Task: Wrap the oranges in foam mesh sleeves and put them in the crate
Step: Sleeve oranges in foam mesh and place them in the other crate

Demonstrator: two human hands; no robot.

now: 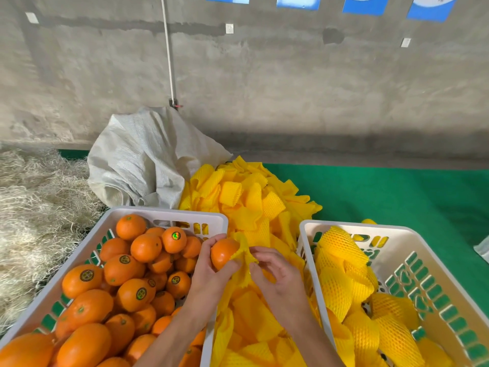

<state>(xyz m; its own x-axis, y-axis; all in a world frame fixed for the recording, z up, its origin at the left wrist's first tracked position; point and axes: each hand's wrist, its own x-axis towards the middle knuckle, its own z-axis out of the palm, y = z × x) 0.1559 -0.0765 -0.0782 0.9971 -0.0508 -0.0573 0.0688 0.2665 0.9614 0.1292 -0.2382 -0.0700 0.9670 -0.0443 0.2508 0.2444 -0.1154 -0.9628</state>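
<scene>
My left hand [211,274] grips a bare orange [223,252] between the two crates. My right hand [272,271] pinches a yellow foam mesh sleeve [244,256] whose mouth touches the orange's right side. The left white crate [169,213] is heaped with several unwrapped oranges [132,271], some with round stickers. The right white crate [352,225] holds several oranges wrapped in yellow mesh [341,250].
A big pile of loose yellow sleeves [248,200] fills the gap between the crates and runs back over the green mat [383,194]. A crumpled white woven sack [148,160] lies behind the left crate. Straw [34,197] covers the ground at left. A concrete wall stands behind.
</scene>
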